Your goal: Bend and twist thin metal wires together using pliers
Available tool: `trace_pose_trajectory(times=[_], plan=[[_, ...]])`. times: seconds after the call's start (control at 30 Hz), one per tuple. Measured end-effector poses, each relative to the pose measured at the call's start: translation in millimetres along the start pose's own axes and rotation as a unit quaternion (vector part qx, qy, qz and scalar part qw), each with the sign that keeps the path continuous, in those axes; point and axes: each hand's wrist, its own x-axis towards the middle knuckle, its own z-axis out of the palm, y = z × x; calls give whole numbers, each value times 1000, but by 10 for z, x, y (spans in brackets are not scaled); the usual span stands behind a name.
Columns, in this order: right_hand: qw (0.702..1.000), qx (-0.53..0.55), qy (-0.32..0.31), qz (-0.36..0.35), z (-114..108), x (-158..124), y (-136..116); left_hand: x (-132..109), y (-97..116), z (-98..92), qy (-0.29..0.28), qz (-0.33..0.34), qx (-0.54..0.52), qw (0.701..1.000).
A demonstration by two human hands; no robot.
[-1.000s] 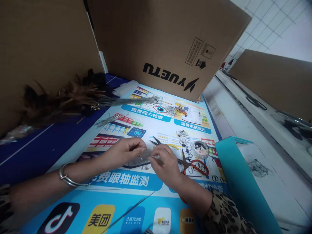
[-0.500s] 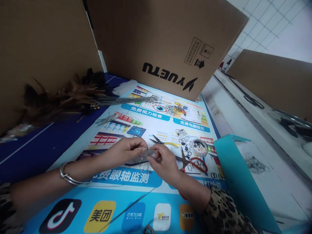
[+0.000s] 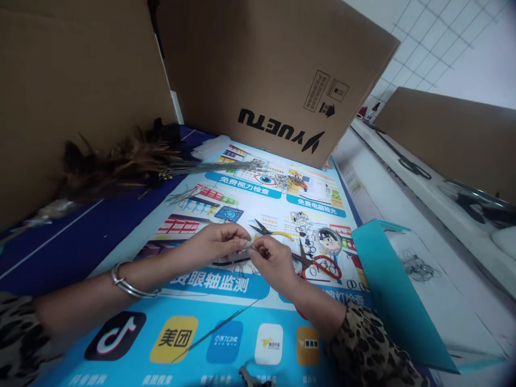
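My left hand (image 3: 215,244) and my right hand (image 3: 272,260) meet over the printed poster mat (image 3: 242,333), fingertips pinched together on a small thin metal wire piece (image 3: 246,248). Both hands are closed in a pinch; the piece is too small to make out in detail. A silver bangle (image 3: 129,285) sits on my left wrist. Just beyond my right hand lie yellow-handled pliers (image 3: 272,232) and red-handled scissors (image 3: 322,264). Small metal rings (image 3: 306,231) are scattered beside a round clear case (image 3: 329,241).
A bundle of brown feathers on wire stems (image 3: 133,161) lies at the left. Cardboard walls (image 3: 274,70) stand behind and to the left. A teal folder (image 3: 395,301) leans at the right, with tangled wire (image 3: 417,266) on the white surface beyond it.
The view has shifted slightly; my hands have drawn closer together and sit a little higher in frame, still pinching the small wire piece between them.
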Motion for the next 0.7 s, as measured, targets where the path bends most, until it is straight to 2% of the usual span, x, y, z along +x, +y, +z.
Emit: trace_pose_trajectory(times=[0.3,0.5,0.7], plan=[[999,-3,21,-31,22,-6,1,-41,4,42,50,-31,-46,997],[1000,18,4,-12,23,-18,-5,-83,22,27,106,25,-16,994],[998,49,-28,7,-5,-10,-43,-96,1,2,107,37,-27,993]])
